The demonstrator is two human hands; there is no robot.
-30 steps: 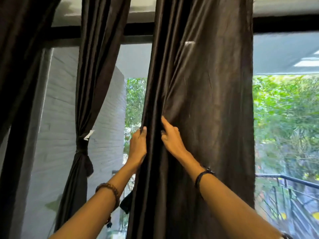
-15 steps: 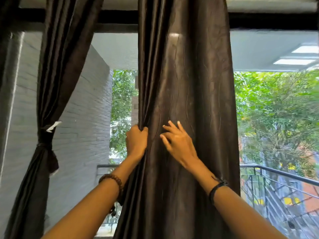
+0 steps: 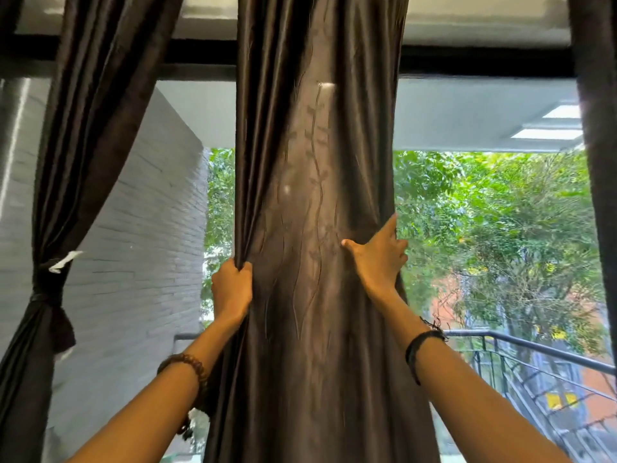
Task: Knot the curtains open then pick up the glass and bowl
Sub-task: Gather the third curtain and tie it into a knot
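**Middle curtain is being bunched for its knot**

Green trees (image 3: 500, 228) are seen through the window. At 9 o'clock one curtain (image 3: 46, 295) is already knotted. The middle curtain (image 3: 314, 228) is gripped at its left edge by the left hand (image 3: 232, 289). Its right edge is wrapped by the spread right hand (image 3: 379, 259). Both edges should be pulled together tightly before tying. Glass and bowl are not seen.

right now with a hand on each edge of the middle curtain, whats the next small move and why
Probably draw the right hand in toward the left hand to bunch the middle curtain into one bundle. The left hand grips its left edge in a fist, the right hand's fingers wrap its right edge, and the cloth between hangs flat and unknotted, unlike the left curtain, which is already tied.
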